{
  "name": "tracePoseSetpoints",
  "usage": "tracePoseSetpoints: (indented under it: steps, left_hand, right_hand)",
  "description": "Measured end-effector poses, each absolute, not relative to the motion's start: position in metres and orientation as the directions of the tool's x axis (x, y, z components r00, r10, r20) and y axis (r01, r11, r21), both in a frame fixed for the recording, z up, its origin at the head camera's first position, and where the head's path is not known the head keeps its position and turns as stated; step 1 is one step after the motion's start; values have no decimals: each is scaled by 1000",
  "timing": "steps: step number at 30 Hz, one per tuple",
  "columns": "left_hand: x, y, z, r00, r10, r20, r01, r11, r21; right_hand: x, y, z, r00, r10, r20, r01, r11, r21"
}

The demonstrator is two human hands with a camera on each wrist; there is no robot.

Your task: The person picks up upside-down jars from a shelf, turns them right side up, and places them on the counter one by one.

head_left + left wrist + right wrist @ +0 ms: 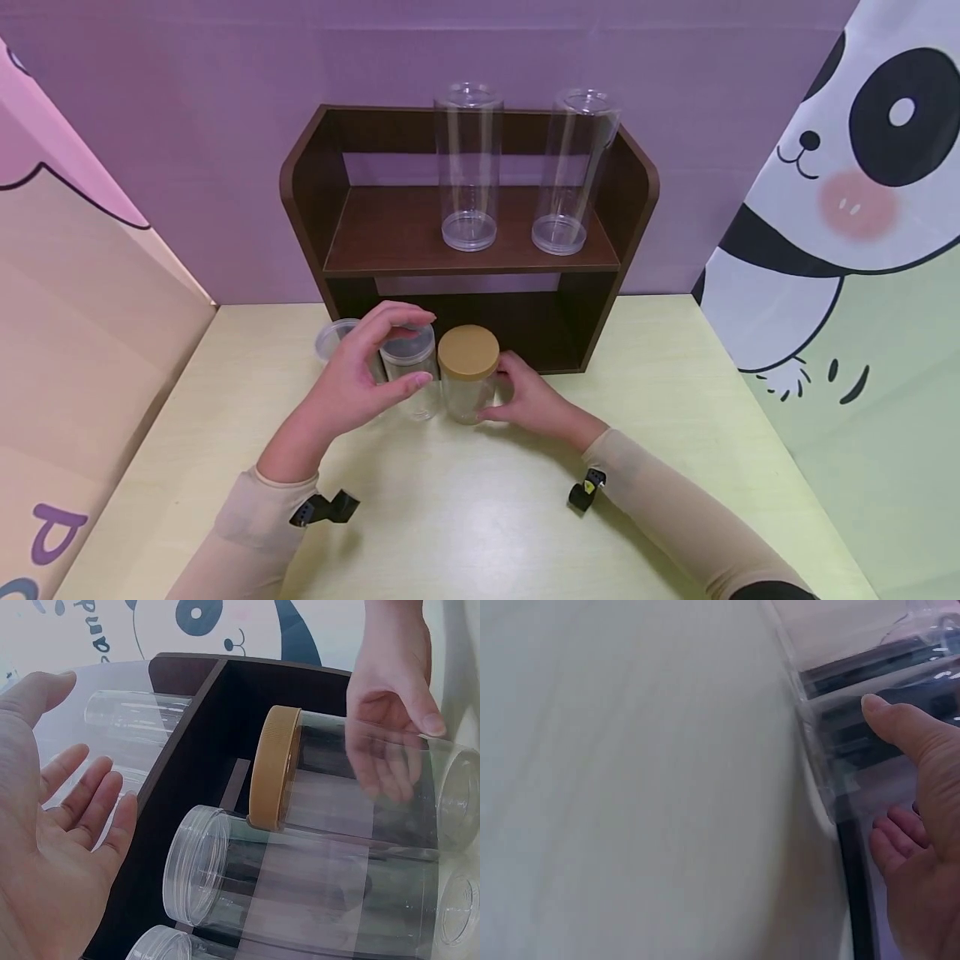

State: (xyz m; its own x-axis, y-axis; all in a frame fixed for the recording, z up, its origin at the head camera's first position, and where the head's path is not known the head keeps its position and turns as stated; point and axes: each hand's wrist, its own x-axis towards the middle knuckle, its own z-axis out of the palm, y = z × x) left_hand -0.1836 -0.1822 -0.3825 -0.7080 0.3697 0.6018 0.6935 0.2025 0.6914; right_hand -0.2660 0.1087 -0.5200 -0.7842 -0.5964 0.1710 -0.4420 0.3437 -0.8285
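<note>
On the pale table stands a clear jar with a tan lid (468,352), just in front of the dark shelf unit. My right hand (501,388) holds it by the side, thumb toward me and fingers behind. In the right wrist view the thumb of that hand (900,780) presses the jar's wall (855,682). Left of it stands a clear-lidded jar (417,398). My left hand (417,350) arches around it with fingers spread. The left wrist view shows this hand's (82,772) palm bare and apart from both jars (274,769) (202,862).
A third clear jar (330,337) stands behind my left hand. Two tall clear cylinders (468,167) (573,175) stand on the brown shelf (390,233). Printed panels wall in the table (480,517) on the left, back and right.
</note>
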Motion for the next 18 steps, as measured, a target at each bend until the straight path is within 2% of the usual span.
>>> tracePoseSetpoints:
  steps: [5,9,14,18]
  left_hand:
    - [-184,-182,-383,-712,366,599,690,209,693]
    - [-184,-182,-384,-713,366,598,689,207,694]
    - [-184,-182,-384,-719,366,590,681,208,702]
    - [-183,-182,-383,-726,366,583,674,210,708]
  right_hand:
    - [-266,122,-513,-780,-591,205,-456,313,-833]
    - [-266,137,-507,-794,-563,230,-483,354,-801]
    - [-264,157,-497,-819,-496,287,-507,393,-768]
    - [-261,173,-486,-851,-414,324,-487,389,-782]
